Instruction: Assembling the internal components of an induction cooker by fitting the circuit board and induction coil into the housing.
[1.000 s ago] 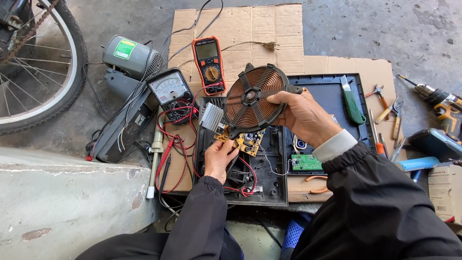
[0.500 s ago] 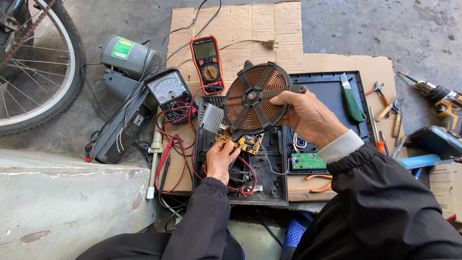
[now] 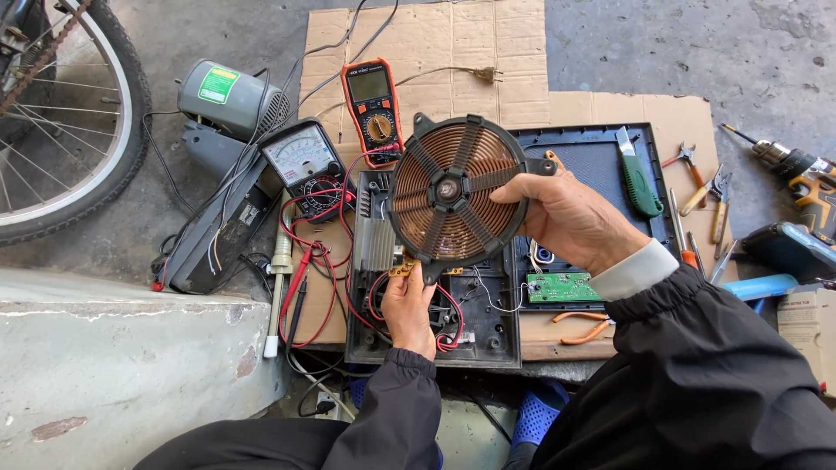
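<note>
My right hand (image 3: 570, 218) grips the right rim of a round copper induction coil (image 3: 453, 189) in a black spoked frame, holding it tilted up over an opened black cooker base (image 3: 488, 326). My left hand (image 3: 409, 305) pinches the coil's lower edge by the yellow circuit board and red wires inside the base. A silver heat sink (image 3: 373, 244) shows at the coil's left. A small green circuit board (image 3: 559, 287) lies to the right of the base, under my right wrist.
An orange digital multimeter (image 3: 373, 106) and an analog meter (image 3: 305, 164) sit on the cardboard (image 3: 488, 52) at left. Electric motor (image 3: 228, 100) and bicycle wheel (image 3: 78, 130) farther left. Green-handled knife (image 3: 638, 178), pliers, screwdrivers and a cordless drill (image 3: 797, 174) lie right. Concrete ledge (image 3: 122, 365) at lower left.
Both hands have kept their hold on the coil. The coil has tipped slightly more face-up toward me and shifted a little right.
</note>
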